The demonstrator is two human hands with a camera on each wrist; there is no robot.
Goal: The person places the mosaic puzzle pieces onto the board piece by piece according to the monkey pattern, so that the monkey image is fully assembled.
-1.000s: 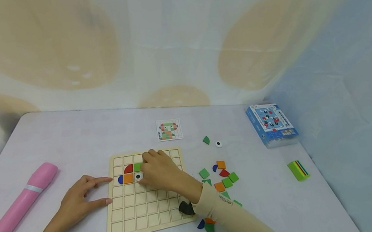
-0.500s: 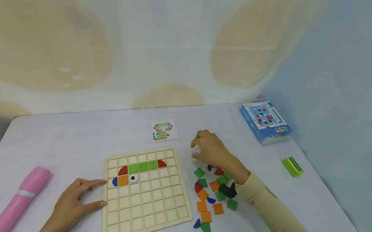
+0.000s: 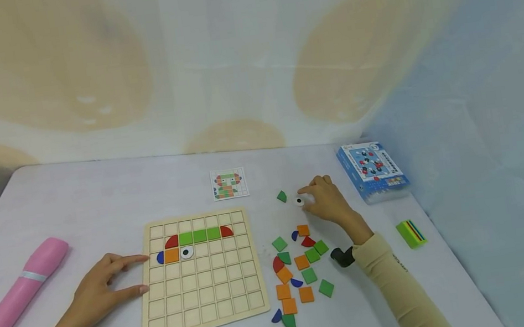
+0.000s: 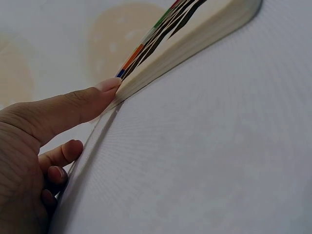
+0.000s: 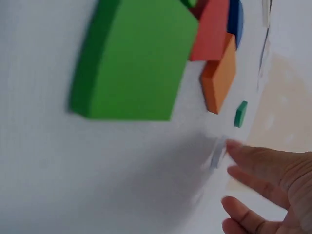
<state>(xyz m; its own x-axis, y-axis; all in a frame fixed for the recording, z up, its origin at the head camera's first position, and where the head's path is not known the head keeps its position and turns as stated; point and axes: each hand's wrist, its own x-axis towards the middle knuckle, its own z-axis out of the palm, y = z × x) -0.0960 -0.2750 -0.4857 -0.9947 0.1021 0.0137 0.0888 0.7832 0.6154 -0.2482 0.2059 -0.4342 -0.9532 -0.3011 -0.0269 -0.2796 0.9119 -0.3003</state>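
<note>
In the head view my left hand [image 3: 100, 291] rests at the left edge of the wooden grid board [image 3: 203, 314], index finger and thumb extended against it. The left wrist view shows the thumb touching the board's rim [image 4: 161, 75]. Red, green, orange and blue tiles and one eye tile [image 3: 186, 251] sit in the upper cells. My right hand [image 3: 330, 201] is at a second eye tile [image 3: 299, 202] on the table, index finger and thumb spread on either side of it. In the right wrist view the thumb overlaps this white tile's edge [image 5: 217, 155]; a grip cannot be made out.
Several loose tiles, including an orange square [image 3: 306, 294], lie right of the board. A green quarter tile [image 3: 282, 197] is left of the right hand. Behind the board lies a pattern card [image 3: 229, 183]. A blue box [image 3: 373, 170], green stack [image 3: 411, 234] and pink roll [image 3: 15, 304] stand farther out.
My right hand has left the board and moved right to the loose eye tile. Green tiles and a red one, earlier hidden by it, show on the board. My left hand stays at the edge.
</note>
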